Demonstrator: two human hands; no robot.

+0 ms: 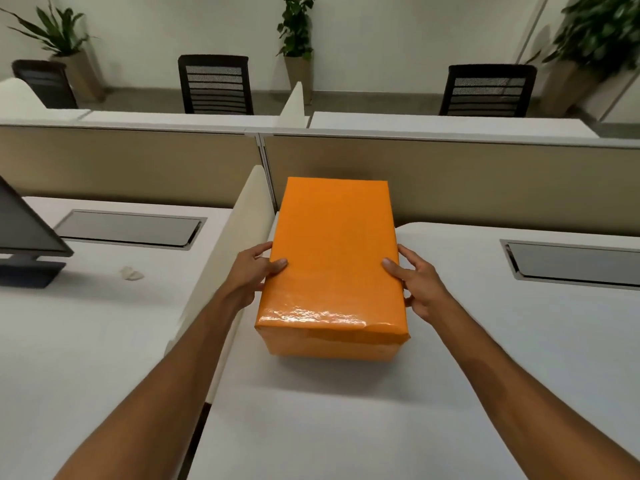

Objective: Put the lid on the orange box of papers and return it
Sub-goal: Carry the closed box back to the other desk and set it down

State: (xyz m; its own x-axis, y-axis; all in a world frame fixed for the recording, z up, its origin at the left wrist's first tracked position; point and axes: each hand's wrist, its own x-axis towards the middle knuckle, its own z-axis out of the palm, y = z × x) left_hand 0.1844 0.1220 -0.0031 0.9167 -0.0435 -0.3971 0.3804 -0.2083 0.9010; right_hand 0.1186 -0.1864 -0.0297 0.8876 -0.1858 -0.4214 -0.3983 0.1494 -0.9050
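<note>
Both bare forearms are reaching forward, converging toward the middle. The left hand (254,271) and right hand (420,285) are facing each other, fingers curled inward, thumbs lying flat on top.

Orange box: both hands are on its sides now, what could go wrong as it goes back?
The orange box has a glossy, wrinkled wrap, and the left hand and right hand grip only its sides, thumbs on top, so it might slip. It sits close to the white divider and could catch on it. The lid could lift if the box tilts.
</note>
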